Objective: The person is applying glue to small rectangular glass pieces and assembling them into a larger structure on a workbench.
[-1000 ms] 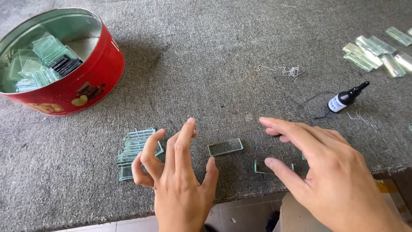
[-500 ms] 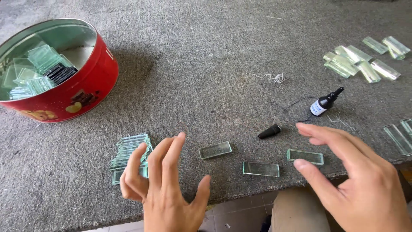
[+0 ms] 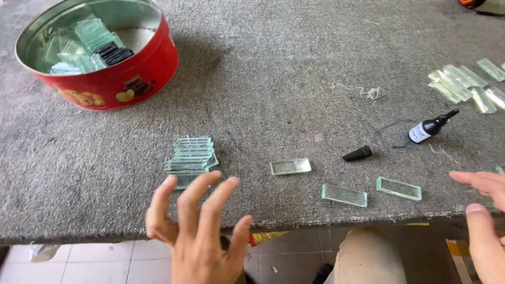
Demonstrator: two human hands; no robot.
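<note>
Left hand (image 3: 197, 231), fingers spread and empty, hovers nearest the stack of clear greenish glass strips (image 3: 191, 156) at its 12 o'clock, long axes crosswise; right hand (image 3: 486, 221) likewise open and empty.

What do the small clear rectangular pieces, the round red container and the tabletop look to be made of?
Small clear rectangular pieces: likely glass, polished, with green-tinted edges and see-through faces.
Round red container: seemingly painted metal, with a shiny silvery inside that mirrors its contents.
Grey tabletop: rough and matte, possibly concrete or stone; the grainy speckle leaves it open.
</note>
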